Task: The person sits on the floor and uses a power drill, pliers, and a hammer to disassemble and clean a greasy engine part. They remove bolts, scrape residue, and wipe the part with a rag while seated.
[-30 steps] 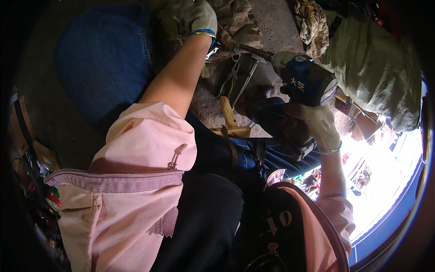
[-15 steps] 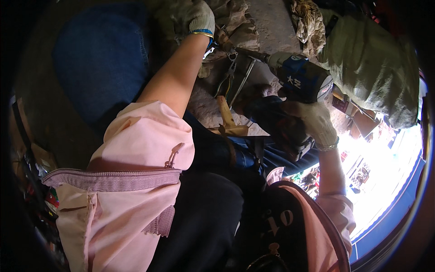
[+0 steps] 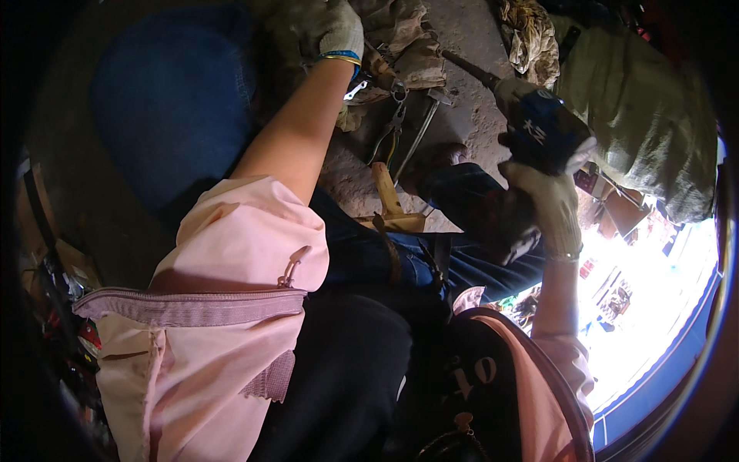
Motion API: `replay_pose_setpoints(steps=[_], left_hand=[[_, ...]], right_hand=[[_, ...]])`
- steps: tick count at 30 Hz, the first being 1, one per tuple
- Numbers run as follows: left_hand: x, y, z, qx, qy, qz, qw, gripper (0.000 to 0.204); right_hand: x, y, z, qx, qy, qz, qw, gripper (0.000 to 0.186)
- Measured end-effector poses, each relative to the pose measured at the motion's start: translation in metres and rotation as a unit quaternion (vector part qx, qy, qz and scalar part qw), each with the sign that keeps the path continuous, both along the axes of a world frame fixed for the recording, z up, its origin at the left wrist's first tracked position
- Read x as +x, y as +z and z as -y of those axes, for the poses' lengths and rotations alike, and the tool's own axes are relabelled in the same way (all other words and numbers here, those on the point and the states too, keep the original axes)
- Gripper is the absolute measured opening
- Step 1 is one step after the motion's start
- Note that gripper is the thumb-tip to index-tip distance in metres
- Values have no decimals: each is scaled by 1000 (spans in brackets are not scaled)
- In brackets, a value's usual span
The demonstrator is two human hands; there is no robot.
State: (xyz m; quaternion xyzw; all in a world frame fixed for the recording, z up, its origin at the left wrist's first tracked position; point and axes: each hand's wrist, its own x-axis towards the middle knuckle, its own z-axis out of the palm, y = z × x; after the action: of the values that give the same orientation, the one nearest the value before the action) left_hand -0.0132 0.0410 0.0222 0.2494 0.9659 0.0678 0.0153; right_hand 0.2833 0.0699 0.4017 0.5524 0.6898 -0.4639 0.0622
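My left hand (image 3: 339, 29), in a dirty work glove with a blue cuff, reaches far forward and presses on a grimy rag (image 3: 400, 46) on the ground. Its fingers are hidden from me. My right hand (image 3: 550, 204), also gloved, grips the handle of a blue power drill (image 3: 543, 131). The drill's long dark bit (image 3: 469, 71) points up and left toward the rag and the tools beside my left hand, without touching them. Pink jacket sleeves cover both my upper arms.
Pliers (image 3: 389, 135), a thin metal rod (image 3: 419, 138) and a wooden block (image 3: 391, 202) lie on the dusty ground between my hands. A blue round cushion (image 3: 173, 100) is at the left, an olive sack (image 3: 647, 115) at the right, crumpled rags (image 3: 531, 31) at the top.
The drill and my right hand have shifted to the right, so the bit's tip is farther from my left hand. My left hand has stayed on the rag.
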Motion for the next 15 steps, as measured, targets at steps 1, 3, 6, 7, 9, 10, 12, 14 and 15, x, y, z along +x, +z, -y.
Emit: replay_pose_setpoints(steps=[1, 3, 6, 7, 9, 10, 12, 14, 15], left_hand=[[0, 10, 2, 31, 23, 18, 999, 36], [-1, 29, 4, 87, 73, 49, 992, 36], [-5, 58, 10, 114, 152, 84, 978, 36], [-6, 68, 12, 114, 179, 92, 973, 37], [-6, 89, 24, 229, 251, 186, 922, 41], [2, 98, 29, 334, 174, 132, 917, 40], [2, 116, 35, 360, 185, 224, 887, 40], [11, 127, 37, 420, 185, 198, 866, 37], [11, 131, 38, 435, 183, 219, 854, 36]], right_hand=[[0, -10, -6, 41, 28, 14, 999, 44], [-8, -49, -23, 118, 14, 161, 980, 48], [-14, -119, -58, 139, 96, 257, 952, 65], [-14, -143, -68, 129, 109, 197, 966, 55], [-14, -192, -80, 211, 153, 201, 944, 53], [-13, -213, -86, 229, 173, 195, 938, 53], [-10, -247, -95, 260, 208, 184, 925, 52], [-1, -272, -101, 245, 254, 225, 908, 52], [4, -282, -102, 236, 276, 249, 898, 53]])
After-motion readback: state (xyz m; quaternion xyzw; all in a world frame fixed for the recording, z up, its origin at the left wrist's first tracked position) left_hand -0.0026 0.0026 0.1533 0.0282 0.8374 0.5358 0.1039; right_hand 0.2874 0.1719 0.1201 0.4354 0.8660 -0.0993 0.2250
